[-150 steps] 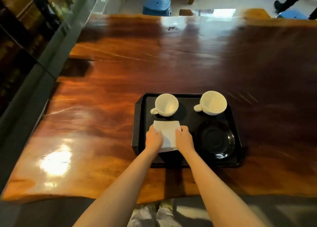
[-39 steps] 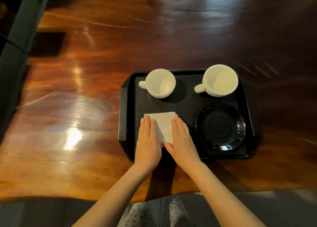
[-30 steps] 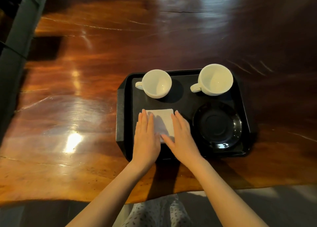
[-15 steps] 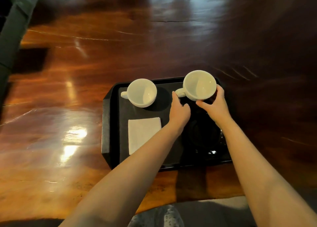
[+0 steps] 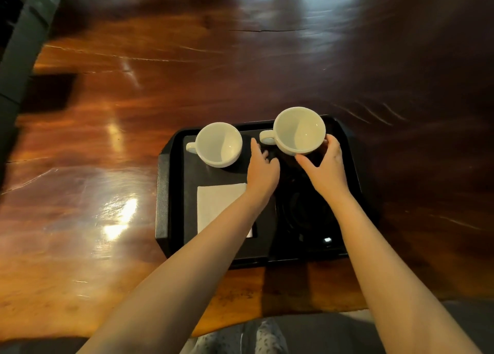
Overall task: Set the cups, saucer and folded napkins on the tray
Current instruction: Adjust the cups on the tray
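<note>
We see a black tray [image 5: 171, 193] lying on a glossy reddish-brown wooden table [image 5: 133, 86], close to the table's near edge. At the tray's far right corner our right hand [image 5: 324, 168] grips the right cup [image 5: 299, 130], a white one, with the thumb against its near side and the fingers curled around its right wall; the cup's handle points left, and the cup looks raised a little off the tray floor, though we cannot tell for certain whether its base is clear. Our left hand [image 5: 262, 172] reaches in just below that handle, fingers loosely spread and closed on nothing; its fingertips sit near the handle, but we cannot tell whether they touch it. The left cup [image 5: 219, 144], also white, stands upright near the tray's far left corner with its handle pointing left, untouched by either hand. A white folded napkin [image 5: 216, 204] lies flat in the tray's near left part, its right side partly covered by our left forearm. The black saucer [image 5: 307, 214] sits in the tray's near right part, between our two forearms, dark against the dark tray so that its rim is hard to trace. Patterned fabric shows below the table's near edge.
</note>
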